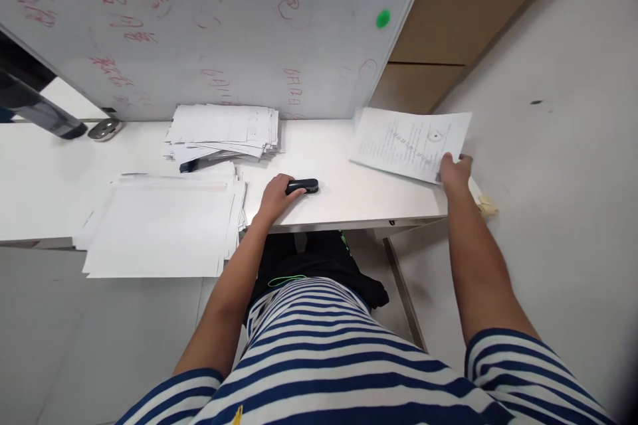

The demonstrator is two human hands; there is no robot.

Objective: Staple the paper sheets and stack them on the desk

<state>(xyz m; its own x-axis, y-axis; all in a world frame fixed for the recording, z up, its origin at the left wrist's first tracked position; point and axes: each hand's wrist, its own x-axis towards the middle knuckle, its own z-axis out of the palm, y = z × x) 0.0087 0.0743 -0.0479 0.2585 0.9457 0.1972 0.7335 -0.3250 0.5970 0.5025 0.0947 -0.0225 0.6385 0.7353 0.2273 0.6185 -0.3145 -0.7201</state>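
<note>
My left hand point(279, 198) is wrapped round a black stapler point(308, 185) that rests on the white desk point(319, 146) near its front edge. Off to the right, my right hand point(454, 172) grips the near right corner of a printed sheaf of papers point(403, 143), fingers and thumb closed on it. The sheaf lies at the desk's right end, slightly askew, with a round emblem printed on its top sheet. How many sheets it has I cannot tell.
A messy paper stack point(224, 125) stands at the back by the whiteboard point(224, 33). Another pile of blank-looking sheets point(159, 226) overhangs the front edge at left. A computer mouse point(104, 129) and a dark bottle-like cylinder point(42, 109) are farther left. Yellowish tape point(487, 206) covers the right corner.
</note>
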